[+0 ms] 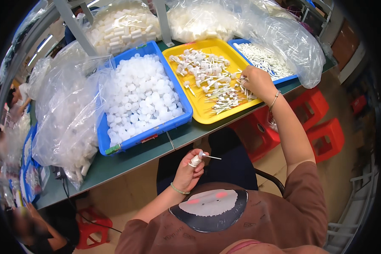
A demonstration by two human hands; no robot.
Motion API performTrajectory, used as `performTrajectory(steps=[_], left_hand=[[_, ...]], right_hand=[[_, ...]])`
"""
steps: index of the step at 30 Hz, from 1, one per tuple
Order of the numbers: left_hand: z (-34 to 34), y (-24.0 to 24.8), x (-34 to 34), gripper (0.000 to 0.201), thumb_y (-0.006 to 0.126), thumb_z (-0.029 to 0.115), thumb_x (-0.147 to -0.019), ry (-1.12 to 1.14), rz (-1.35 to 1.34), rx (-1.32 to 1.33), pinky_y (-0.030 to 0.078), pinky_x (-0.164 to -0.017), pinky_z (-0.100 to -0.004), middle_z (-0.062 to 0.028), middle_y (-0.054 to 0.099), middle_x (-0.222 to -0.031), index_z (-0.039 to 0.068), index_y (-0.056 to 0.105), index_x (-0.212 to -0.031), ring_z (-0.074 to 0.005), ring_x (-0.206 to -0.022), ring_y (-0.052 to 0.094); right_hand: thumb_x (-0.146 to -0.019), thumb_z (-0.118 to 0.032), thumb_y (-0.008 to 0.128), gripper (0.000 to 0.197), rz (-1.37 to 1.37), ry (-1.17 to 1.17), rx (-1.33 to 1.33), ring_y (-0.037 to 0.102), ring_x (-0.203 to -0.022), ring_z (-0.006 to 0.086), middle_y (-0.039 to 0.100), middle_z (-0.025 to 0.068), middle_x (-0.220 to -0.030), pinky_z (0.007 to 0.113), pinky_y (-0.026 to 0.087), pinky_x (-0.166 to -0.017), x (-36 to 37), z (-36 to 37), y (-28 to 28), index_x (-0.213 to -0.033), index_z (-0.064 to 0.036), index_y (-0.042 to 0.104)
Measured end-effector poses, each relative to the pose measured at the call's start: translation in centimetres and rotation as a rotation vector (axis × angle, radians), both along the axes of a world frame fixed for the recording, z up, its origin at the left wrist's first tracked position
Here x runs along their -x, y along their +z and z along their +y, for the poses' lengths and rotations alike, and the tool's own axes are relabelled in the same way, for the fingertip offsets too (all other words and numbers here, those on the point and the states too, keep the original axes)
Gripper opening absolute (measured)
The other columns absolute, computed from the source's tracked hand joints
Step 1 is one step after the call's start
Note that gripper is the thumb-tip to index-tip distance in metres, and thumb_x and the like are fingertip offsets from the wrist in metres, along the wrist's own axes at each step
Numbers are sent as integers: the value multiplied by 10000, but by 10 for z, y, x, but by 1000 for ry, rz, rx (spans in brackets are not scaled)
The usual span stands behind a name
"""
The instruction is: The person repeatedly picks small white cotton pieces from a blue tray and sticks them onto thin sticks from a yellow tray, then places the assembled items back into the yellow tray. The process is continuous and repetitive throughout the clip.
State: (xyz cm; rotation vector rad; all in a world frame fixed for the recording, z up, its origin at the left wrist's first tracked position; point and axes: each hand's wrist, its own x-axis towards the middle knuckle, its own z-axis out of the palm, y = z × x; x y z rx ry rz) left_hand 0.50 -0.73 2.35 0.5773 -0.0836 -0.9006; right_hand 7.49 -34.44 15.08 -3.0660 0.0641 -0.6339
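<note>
Running ahead of both hands: long dark green workbench (114,165). Beyond the left hand, off to its left, big clear plastic bag (63,122) of white parts. Straight beyond the left hand, deep blue rectangular plastic tray (188,112) heaped with small translucent white discs (142,89). Under the right hand's fingers and stretching to their left, shallow yellow plastic tray (199,106) with loose white-capped stick pieces (205,63). Just beyond the right hand, smaller blue plastic tray (290,78) of thin white sticks (264,57).

Right hand (258,82) reaches over the yellow tray's right side, fingers bunched narrow at the pieces; can't tell if any is gripped. Left hand (191,169) is raised nearer the body, short of the bench edge, thumb and fingers closed on one thin white stick piece with a translucent cap (211,157).

Held piece: cap end in the fingertips, bare stick end pointing away to the left hand's right. Long axis runs roughly sideways, dipping slightly toward the body; depth tilt unclear.

Step in hand, likely: left holding one piece, right picking. Next move probably calls for a fine right-hand pinch on a single piece, left grip steady.
</note>
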Motion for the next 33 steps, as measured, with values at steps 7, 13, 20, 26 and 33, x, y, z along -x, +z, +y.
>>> performTrajectory(steps=[7, 13, 20, 26, 33], left_hand=[[4, 0, -2, 180, 584, 164, -924, 16, 14, 32, 292, -448, -133, -15, 617, -1050, 100, 531, -1083, -13, -579, 386], [-1, -4, -2, 185, 577, 146, -925, 24, 57, 36, 285, -444, -139, -25, 621, -1066, 100, 537, -1099, -22, -575, 388], [-1, -4, -2, 202, 604, 158, -911, 104, 44, 63, 290, -450, -143, -24, 604, -1088, 111, 546, -1098, -30, -583, 388], [2, -4, -2, 218, 620, 183, -906, 169, 9, 18, 295, -457, -143, -22, 598, -1099, 124, 557, -1106, -26, -589, 388], [1, -6, -2, 223, 625, 172, -902, 168, -32, -4, 296, -457, -146, -33, 600, -1084, 118, 554, -1106, -26, -578, 386]], right_hand=[[-738, -99, 634, 182, -49, -26, -298, 641, -814, 313, 676, 124, -866, 383, 504, -739, 17, -5, 16, -914, -59, 656], [-764, -74, 616, 244, -88, 45, -261, 620, -894, 290, 649, 138, -956, 349, 483, -781, 25, -7, 8, -1002, -47, 657], [-762, 16, 633, 201, -32, 431, -660, 622, -813, 220, 620, 96, -857, 303, 485, -693, 110, 117, -18, -947, -49, 681], [-725, 46, 632, 255, -6, 353, -984, 607, -767, 197, 610, 88, -848, 283, 483, -670, 125, 138, -76, -961, -32, 685], [-735, 28, 636, 249, 40, 382, -1035, 610, -768, 179, 611, 84, -848, 273, 486, -673, 127, 141, -74, -972, -29, 688]])
